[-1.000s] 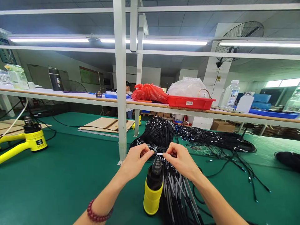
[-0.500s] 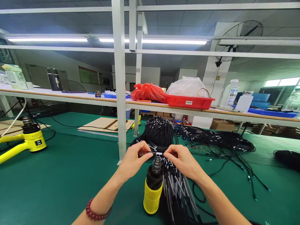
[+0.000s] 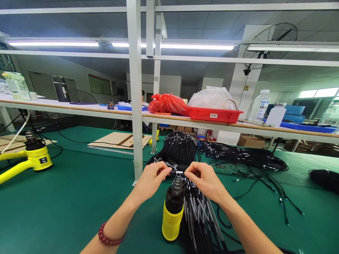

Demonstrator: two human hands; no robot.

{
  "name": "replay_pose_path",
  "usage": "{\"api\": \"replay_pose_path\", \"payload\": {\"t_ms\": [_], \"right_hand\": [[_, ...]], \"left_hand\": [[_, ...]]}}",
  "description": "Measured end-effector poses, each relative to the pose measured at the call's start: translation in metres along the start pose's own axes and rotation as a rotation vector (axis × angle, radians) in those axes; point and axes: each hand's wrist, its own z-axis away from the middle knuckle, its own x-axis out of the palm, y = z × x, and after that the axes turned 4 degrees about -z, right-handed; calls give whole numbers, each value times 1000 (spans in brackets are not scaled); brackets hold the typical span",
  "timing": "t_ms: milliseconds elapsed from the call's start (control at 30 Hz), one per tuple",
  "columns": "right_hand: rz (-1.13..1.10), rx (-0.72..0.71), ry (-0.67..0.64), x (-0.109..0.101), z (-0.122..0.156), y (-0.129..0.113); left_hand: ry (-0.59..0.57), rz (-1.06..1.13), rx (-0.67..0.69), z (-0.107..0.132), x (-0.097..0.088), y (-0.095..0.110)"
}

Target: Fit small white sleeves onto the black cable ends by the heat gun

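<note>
Between my two hands a thin black cable (image 3: 179, 172) with a white sleeve is stretched level. My left hand (image 3: 152, 178) pinches its left end and my right hand (image 3: 203, 178) pinches its right end. Just under the white part is the metal nozzle of a yellow and black heat gun (image 3: 172, 215), which stands upright with its tip pointing up. To its right, a bundle of black cables with grey sleeves (image 3: 200, 211) runs down toward me. A big coil of black cables (image 3: 180, 150) with white tips lies behind my hands.
A second yellow heat gun (image 3: 39, 157) rests at left. Flat boards (image 3: 119, 140) lie beyond a white post (image 3: 136, 106). Above, a shelf (image 3: 166, 119) carries a red tray (image 3: 215, 115), a red bag (image 3: 168, 104) and bottles. More black cables (image 3: 246, 157) spread at right.
Both hands stay almost in place over the nozzle, holding the cable. The left fingers have shifted slightly, and the cable sits a touch higher.
</note>
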Motion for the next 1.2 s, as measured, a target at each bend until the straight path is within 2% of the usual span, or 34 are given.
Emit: {"api": "replay_pose_path", "payload": {"t_ms": [200, 300, 533, 700, 900, 1067, 1200], "right_hand": [[40, -28, -66, -4, 1, 3], [55, -43, -52, -6, 1, 1], [47, -54, -44, -5, 3, 0], [48, -42, -28, -5, 2, 1], [28, -1, 16, 0, -1, 6], [34, 16, 21, -1, -1, 6], [74, -12, -60, -5, 1, -1]], "left_hand": [[37, 97, 43, 1, 0, -2], [45, 124, 43, 1, 0, -2], [15, -151, -11, -1, 0, -4], [-23, -35, 15, -1, -1, -2], [-11, 89, 67, -1, -1, -7], [-8, 88, 99, -1, -1, -7], [-9, -15, 81, 2, -3, -4]]}}
